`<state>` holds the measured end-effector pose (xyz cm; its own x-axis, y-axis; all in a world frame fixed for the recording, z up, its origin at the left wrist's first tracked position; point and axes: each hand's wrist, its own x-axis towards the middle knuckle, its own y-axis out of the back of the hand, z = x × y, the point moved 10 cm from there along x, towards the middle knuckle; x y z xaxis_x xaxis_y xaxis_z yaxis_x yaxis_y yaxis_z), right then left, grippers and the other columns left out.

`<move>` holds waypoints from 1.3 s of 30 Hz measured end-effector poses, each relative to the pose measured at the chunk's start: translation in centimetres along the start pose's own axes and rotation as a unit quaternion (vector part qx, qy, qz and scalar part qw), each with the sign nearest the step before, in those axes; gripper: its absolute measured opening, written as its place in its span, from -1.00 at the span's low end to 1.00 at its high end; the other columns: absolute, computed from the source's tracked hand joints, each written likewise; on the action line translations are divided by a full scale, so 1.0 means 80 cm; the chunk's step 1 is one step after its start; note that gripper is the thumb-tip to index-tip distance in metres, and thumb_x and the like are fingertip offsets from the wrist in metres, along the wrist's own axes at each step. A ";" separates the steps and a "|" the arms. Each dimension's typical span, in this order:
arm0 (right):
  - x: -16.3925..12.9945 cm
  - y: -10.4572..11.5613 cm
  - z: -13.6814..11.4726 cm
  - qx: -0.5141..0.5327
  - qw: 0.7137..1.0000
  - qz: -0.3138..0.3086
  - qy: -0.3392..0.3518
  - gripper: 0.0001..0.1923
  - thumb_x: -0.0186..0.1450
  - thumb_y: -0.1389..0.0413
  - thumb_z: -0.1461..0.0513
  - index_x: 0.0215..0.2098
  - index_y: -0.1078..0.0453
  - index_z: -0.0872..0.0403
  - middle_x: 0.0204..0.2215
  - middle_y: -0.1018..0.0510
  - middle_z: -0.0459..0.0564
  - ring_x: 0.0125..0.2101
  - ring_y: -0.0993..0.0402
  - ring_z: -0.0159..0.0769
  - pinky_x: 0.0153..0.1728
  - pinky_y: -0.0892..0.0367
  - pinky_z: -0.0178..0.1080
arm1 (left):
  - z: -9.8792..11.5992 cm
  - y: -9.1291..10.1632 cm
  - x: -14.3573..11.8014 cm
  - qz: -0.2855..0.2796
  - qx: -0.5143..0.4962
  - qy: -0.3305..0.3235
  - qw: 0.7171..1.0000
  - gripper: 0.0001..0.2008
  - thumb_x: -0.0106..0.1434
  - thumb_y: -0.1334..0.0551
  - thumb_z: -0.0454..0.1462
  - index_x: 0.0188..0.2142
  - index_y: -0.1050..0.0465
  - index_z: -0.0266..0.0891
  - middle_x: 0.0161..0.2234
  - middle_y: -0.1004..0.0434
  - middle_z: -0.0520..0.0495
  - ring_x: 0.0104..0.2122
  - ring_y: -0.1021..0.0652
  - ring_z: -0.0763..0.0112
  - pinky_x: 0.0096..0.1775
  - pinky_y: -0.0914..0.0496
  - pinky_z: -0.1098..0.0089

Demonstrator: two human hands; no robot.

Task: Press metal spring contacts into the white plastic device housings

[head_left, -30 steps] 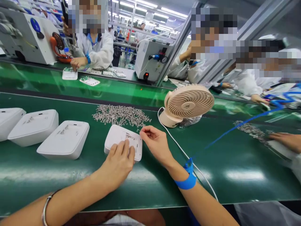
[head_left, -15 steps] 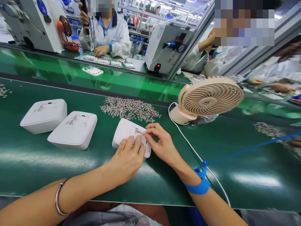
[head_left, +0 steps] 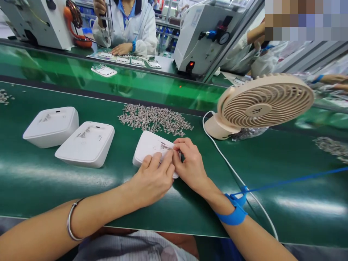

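Observation:
A white plastic device housing [head_left: 148, 146] lies on the green bench in front of me, its recess holding small metal contacts. My left hand [head_left: 154, 177] grips the housing from the near side, fingers bent over its top and fingertips by the recess. At the recess's right end, my right hand [head_left: 189, 161] has thumb and index finger pinched together; whatever sits between them is too small to make out. Just behind the housing spreads a pile of small metal pieces [head_left: 154, 117]. Two similar white housings, a nearer one [head_left: 84, 145] and a farther one [head_left: 51, 125], rest to the left.
A beige fan [head_left: 261, 108] stands right of the pile, its white cable [head_left: 236, 174] running toward me. A blue wrist strap [head_left: 233, 214] on my right wrist trails a cord rightward. Beyond a green conveyor strip [head_left: 152, 87], a person in white works at boards.
The camera view has shifted, so the scene sits a little differently. Both hands stay at the same housing, the right fingertips now closer to the left fingertips.

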<state>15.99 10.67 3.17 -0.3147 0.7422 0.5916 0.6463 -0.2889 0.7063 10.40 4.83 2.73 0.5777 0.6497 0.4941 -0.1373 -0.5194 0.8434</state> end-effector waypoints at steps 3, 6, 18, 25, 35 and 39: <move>0.000 0.001 -0.002 -0.009 1.000 0.004 0.007 -0.83 0.23 0.12 0.42 -0.45 -0.19 0.09 -0.36 -0.36 0.04 -0.39 -0.31 -0.27 -0.41 -0.19 -0.23 | 0.001 -0.001 0.000 -0.004 0.000 0.001 1.000 -0.66 0.26 -0.07 -0.22 -0.04 -0.40 -0.35 0.07 -0.32 -0.08 -0.09 -0.35 0.19 -0.16 -0.17 0.25; -0.002 0.004 0.001 0.011 1.000 0.007 -0.005 -0.84 0.24 0.09 0.41 -0.44 -0.23 0.09 -0.36 -0.37 0.04 -0.39 -0.33 -0.27 -0.40 -0.23 -0.22 | 0.002 -0.004 0.000 -0.016 -0.004 0.001 1.000 -0.68 0.25 -0.08 -0.23 -0.08 -0.41 -0.35 0.06 -0.34 -0.11 -0.09 -0.35 0.21 -0.17 -0.16 0.25; -0.022 0.015 0.002 0.105 0.994 0.005 -0.034 -0.80 0.30 0.05 0.40 -0.21 -0.37 0.11 -0.13 -0.38 0.14 -0.14 -0.39 -0.22 -0.14 -0.38 -0.14 | 0.003 -0.008 -0.001 -0.024 -0.020 -0.006 0.999 -0.72 0.26 -0.08 -0.25 -0.10 -0.40 -0.34 0.08 -0.31 -0.19 -0.11 -0.36 0.30 -0.19 -0.13 0.28; -0.023 0.015 0.000 0.089 0.996 0.002 -0.021 -0.80 0.30 0.03 0.39 -0.20 -0.39 0.13 -0.11 -0.38 0.18 -0.15 -0.40 -0.18 -0.17 -0.40 -0.12 | 0.003 -0.007 -0.002 -0.022 -0.031 -0.001 0.999 -0.73 0.26 -0.07 -0.25 -0.11 -0.40 -0.34 0.06 -0.33 -0.18 -0.11 -0.36 0.29 -0.18 -0.13 0.28; -0.017 0.012 0.000 0.060 0.998 -0.024 -0.003 -0.82 0.29 0.03 0.35 -0.22 -0.38 0.09 -0.14 -0.41 0.15 -0.18 -0.41 -0.17 -0.20 -0.40 -0.10 | 0.004 -0.008 0.001 -0.036 -0.015 0.002 0.999 -0.69 0.29 -0.05 -0.25 -0.06 -0.38 -0.36 0.06 -0.33 -0.23 -0.12 -0.37 0.26 -0.19 -0.14 0.29; -0.008 0.013 0.010 0.094 0.995 -0.012 -0.042 -0.89 0.25 -0.03 0.34 -0.30 -0.38 0.09 -0.25 -0.43 0.08 -0.26 -0.41 -0.22 -0.26 -0.39 -0.15 | 0.004 -0.010 0.000 -0.036 -0.017 0.001 0.999 -0.67 0.29 -0.04 -0.26 -0.02 -0.36 -0.38 0.06 -0.33 -0.22 -0.11 -0.36 0.26 -0.19 -0.13 0.29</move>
<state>17.40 10.39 3.19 -0.2787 0.7976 0.5350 0.7601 -0.1573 0.6304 10.78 5.04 2.01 0.5852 0.6863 0.4320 -0.1230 -0.4514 0.8838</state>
